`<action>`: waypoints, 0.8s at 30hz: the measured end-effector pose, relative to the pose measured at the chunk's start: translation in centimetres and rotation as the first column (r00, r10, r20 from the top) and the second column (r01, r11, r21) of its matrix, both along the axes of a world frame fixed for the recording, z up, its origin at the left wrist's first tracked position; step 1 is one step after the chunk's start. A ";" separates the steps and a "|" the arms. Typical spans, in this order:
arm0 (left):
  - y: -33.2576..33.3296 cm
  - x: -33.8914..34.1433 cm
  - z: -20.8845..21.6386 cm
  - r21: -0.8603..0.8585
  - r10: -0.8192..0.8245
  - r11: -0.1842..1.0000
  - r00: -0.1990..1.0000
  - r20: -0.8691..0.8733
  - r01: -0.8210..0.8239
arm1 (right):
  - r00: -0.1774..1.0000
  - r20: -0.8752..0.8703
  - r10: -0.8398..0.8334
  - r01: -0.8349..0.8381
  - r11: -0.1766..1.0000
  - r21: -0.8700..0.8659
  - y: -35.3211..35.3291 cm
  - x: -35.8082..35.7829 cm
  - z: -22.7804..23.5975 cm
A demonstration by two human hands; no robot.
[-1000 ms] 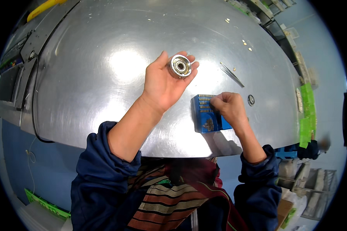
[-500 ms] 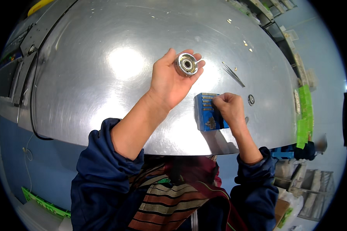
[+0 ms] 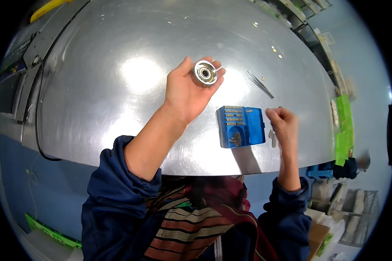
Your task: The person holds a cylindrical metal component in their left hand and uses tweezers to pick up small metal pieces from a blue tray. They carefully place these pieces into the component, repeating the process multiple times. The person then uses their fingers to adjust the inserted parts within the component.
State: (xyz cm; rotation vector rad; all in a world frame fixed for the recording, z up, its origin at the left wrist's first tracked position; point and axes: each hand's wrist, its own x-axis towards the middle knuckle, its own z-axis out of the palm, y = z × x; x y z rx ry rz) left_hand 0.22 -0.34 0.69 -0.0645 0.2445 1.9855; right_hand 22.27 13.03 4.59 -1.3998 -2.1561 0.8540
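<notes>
My left hand (image 3: 181, 92) is palm up. A round, shiny metal housing with a bearing-like ring at its centre (image 3: 204, 73) rests in its fingers. To the right stands an open blue case (image 3: 222, 130) with rows of small brass-coloured pieces (image 3: 234, 116) and a compartment of small grey pieces (image 3: 235, 139). Its lid (image 3: 255, 126) is folded out to the right. My right hand (image 3: 285, 126) is beside the lid, thumb and fingers pinched together; anything between them is too small to make out. A flat metal piece (image 3: 272, 138) lies between that hand and the lid.
Metal tweezers (image 3: 261, 85) lie beyond my right hand on the steel table (image 3: 100, 87). Small pale bits (image 3: 274, 49) are scattered farther back. A black cable (image 3: 38, 117) runs down the left side. Green perforated strips (image 3: 345, 126) line the right edge.
My right hand has moved right, from above the blue case to beside its lid, uncovering the case. A small dark ring there is now mostly hidden by it. My left hand has shifted slightly left.
</notes>
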 end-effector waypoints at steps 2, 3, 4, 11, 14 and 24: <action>0.2 0.0 -0.1 0.011 -0.006 1.000 1.000 0.018 0.006 | 0.992 -0.103 -0.076 0.079 0.996 0.035 0.6 2.9 -0.1; 0.2 0.1 -0.2 0.013 -0.006 1.000 1.000 0.023 0.006 | 0.986 -0.131 -0.107 0.112 0.993 0.031 1.1 4.5 -0.4; 0.2 0.2 -0.1 0.014 -0.016 1.000 0.999 0.027 0.016 | 0.976 -0.159 -0.149 0.155 0.988 0.024 1.0 6.0 -0.7; -0.3 1.5 0.8 0.015 -0.082 0.997 0.996 0.047 0.081 | 0.932 -0.138 -0.336 0.337 0.941 -0.018 0.7 12.7 -3.8; -0.3 2.5 1.1 0.002 -0.080 0.997 0.995 0.052 0.080 | 0.942 -0.059 -0.329 0.334 0.938 0.097 1.1 13.5 -4.4; -3.5 7.0 2.3 0.001 -0.058 0.998 0.990 0.132 0.059 | 0.990 0.046 -0.137 0.119 0.955 0.273 4.3 11.4 -4.1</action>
